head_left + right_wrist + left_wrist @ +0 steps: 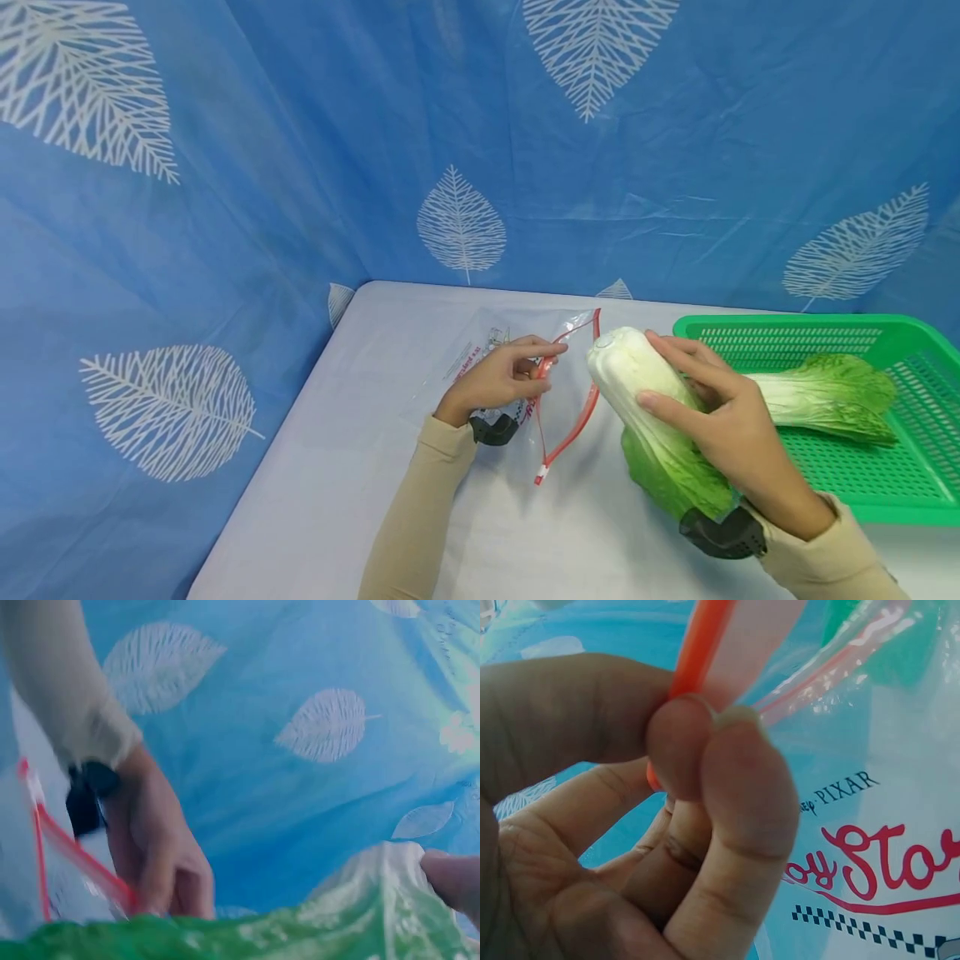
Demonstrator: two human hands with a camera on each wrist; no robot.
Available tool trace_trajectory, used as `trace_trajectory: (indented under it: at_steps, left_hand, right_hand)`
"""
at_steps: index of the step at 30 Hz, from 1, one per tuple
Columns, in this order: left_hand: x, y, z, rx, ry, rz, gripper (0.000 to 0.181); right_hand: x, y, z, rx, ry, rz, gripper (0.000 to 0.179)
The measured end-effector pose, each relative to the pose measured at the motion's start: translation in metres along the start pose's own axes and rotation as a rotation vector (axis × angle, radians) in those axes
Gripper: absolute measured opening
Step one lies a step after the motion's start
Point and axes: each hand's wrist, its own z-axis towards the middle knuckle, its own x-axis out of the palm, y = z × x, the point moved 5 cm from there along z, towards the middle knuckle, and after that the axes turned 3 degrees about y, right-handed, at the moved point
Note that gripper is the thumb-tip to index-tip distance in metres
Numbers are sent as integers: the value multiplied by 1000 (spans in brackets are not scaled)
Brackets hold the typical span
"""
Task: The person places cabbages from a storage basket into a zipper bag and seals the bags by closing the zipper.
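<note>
My left hand (498, 377) pinches the red zip edge of a clear plastic zip bag (870, 825) printed with red and black lettering. In the head view the bag's mouth gapes toward the right. My right hand (723, 408) grips a head of napa cabbage (637, 375), its white base tilted up toward the bag's opening and its green leaves hanging below. A short gap separates the cabbage base from the red rim. In the right wrist view the leaves (315, 930) hide the lower part of the left hand.
On the right stands a green plastic basket (862, 505) with another leafy cabbage (832, 396) lying inside it. A white table (345, 417) carries everything. Blue cloth (337, 125) with white leaf prints hangs behind and to the left.
</note>
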Motion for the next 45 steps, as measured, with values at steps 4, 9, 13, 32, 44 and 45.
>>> trace_trajectory:
  at_steps: [4,9,13,32,44,45]
  left_hand:
    - [1,0,1,7,5,11,55]
    - [1,0,1,33,33,22,56]
    - [1,-1,1,39,43,25,56]
    - [1,12,3,-10,49,26,59]
    - [0,18,4,-17,53,31,59]
    - [-1,18,4,-18,51,32,59]
  right_hand:
    - [20,-16,-6,33,-25,67,62]
    - [35,-43,-16,72,-58,81,61]
    - [44,-60,-20,84,-69,79,60]
    - [72,-106,-12,61,-99,-176,62]
    - [82,-118,-19,8,-8,-315,71]
    - [80,-118,-22,2,5,-326,74]
